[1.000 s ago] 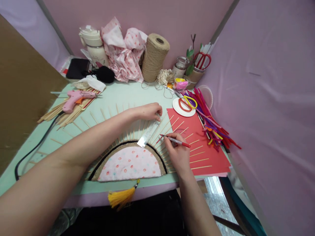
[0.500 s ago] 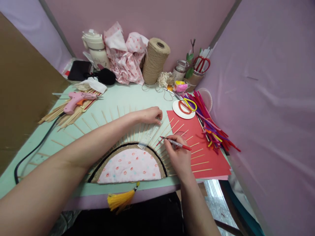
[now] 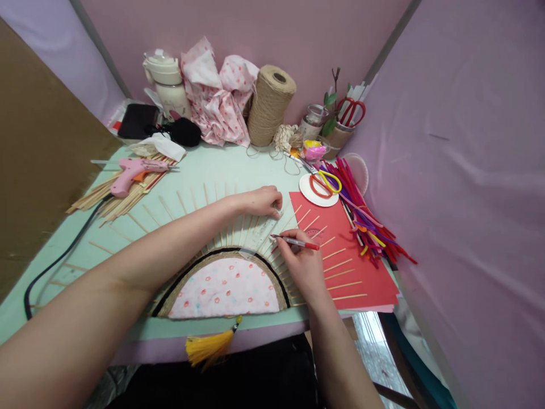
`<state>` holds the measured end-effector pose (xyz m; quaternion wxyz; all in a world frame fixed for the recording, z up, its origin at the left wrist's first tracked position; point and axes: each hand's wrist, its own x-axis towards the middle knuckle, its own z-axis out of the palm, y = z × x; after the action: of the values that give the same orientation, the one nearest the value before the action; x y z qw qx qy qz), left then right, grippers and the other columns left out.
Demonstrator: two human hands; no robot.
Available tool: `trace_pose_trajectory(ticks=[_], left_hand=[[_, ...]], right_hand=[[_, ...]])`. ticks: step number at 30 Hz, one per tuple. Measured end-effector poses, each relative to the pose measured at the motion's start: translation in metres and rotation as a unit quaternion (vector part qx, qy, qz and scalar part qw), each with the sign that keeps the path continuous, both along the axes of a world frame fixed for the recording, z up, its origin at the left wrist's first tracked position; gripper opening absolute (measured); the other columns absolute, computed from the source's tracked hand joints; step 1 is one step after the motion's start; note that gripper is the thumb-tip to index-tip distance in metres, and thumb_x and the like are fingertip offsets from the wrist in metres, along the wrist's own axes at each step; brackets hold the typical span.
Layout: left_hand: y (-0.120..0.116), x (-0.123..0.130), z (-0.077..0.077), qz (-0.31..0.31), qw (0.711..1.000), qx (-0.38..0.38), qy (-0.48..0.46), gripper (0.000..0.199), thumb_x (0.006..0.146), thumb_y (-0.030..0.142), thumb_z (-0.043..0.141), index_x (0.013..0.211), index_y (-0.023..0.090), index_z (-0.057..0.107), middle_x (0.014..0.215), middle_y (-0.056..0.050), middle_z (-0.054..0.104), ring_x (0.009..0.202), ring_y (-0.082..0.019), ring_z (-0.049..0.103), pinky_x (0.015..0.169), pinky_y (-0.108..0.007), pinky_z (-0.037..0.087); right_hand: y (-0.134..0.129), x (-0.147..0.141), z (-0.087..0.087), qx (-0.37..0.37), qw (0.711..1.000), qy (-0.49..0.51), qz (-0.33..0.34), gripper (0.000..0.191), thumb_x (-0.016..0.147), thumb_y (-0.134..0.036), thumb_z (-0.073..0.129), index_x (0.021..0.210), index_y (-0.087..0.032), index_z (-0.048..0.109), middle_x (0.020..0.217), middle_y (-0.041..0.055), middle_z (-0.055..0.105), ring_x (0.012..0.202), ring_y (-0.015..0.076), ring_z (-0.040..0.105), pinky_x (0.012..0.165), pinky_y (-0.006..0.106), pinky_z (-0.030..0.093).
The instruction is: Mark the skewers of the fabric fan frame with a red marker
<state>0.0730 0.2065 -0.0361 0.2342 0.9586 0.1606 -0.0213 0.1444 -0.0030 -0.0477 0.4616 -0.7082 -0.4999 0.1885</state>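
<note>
A half-round fan [image 3: 225, 289] lies before me, its flowered cloth middle edged with twine and a black band. Thin wooden sticks [image 3: 343, 264] spread out from it. Across some of these sticks lies a clear ruler [image 3: 263, 232]. My left hand [image 3: 264, 201], fingers curled together, grips the ruler's far end against the table. In my right hand [image 3: 301, 261] is a red pen [image 3: 300, 242], its tip close to the ruler's right side. A yellow tassel [image 3: 209, 347] hangs at the fan's lower edge.
A pink glue gun [image 3: 134, 173] rests on a pile of sticks [image 3: 113, 207] at left. Scissors [image 3: 322, 183] lie on a white disc, beside pipe cleaners [image 3: 368, 221]. Red paper [image 3: 374, 287] is under the right-hand sticks. A twine spool [image 3: 271, 108] and bottle [image 3: 170, 85] stand behind.
My right hand has shifted slightly left with the pen, bringing its tip nearer the ruler. My left hand has stayed in place on the ruler.
</note>
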Motion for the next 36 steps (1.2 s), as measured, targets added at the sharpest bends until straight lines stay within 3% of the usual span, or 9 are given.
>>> trace_pose_trajectory(ticks=[36], left_hand=[[0.0026,0.0009,-0.0072,-0.005,1.0,0.021,-0.007,0.033,0.075,0.038,0.073,0.099,0.016,0.069,0.098,-0.008,0.062,0.094,-0.02,0.057,0.082,-0.026,0.043]], right_hand=[[-0.0012,-0.0022,-0.0027,-0.012,1.0,0.01,0.008,0.017,0.089,-0.037,0.06,0.085,-0.021,0.063,0.073,0.0002,0.067,0.068,0.016,0.062,0.063,0.027,0.044]])
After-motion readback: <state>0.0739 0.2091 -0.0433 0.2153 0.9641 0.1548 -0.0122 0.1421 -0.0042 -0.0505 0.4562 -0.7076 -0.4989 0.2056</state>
